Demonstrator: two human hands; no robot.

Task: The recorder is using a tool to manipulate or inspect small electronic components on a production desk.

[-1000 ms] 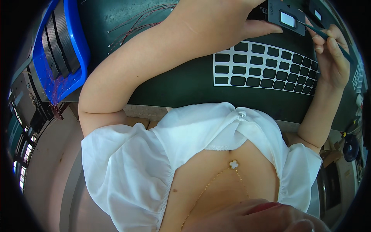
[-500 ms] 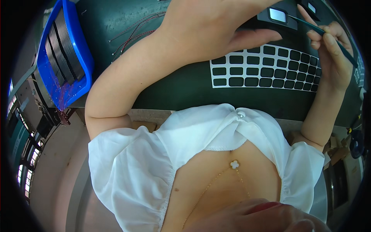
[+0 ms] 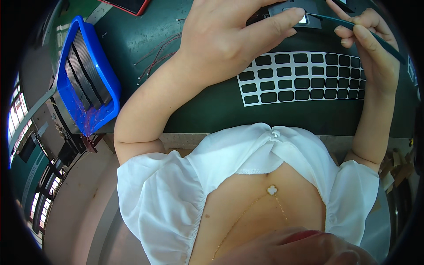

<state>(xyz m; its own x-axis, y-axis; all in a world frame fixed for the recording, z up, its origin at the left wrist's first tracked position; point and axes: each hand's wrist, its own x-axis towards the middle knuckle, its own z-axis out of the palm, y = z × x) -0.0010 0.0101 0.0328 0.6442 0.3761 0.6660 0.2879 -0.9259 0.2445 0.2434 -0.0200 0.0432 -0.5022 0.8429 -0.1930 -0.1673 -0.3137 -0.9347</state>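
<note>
My right hand (image 3: 375,48) grips slim dark-green tweezers (image 3: 340,21) between thumb and fingers. Their tip meets the edge of a small white rectangle (image 3: 304,19) set in a flat dark grey plate (image 3: 312,9) near the top of the view. From the left, my left hand (image 3: 238,37) reaches over the plate with its fingers stretched out. Its thumb tip covers part of the white rectangle, and its other fingers run out past the upper edge. Below both hands lies a white sheet (image 3: 285,95) with rows of rounded rectangular cut-outs.
A blue bin (image 3: 115,88) at the left holds grey ribbed strips and fine reddish wires. Thin dark-red wires (image 3: 154,62) lie on the dark green tabletop (image 3: 194,115) beside my left forearm. A red-edged dark device (image 3: 132,5) is at the far edge.
My left hand's thumb has moved onto the white rectangle at the tweezer tip. The view has shifted, bringing the red-edged device in and the blue bin further right.
</note>
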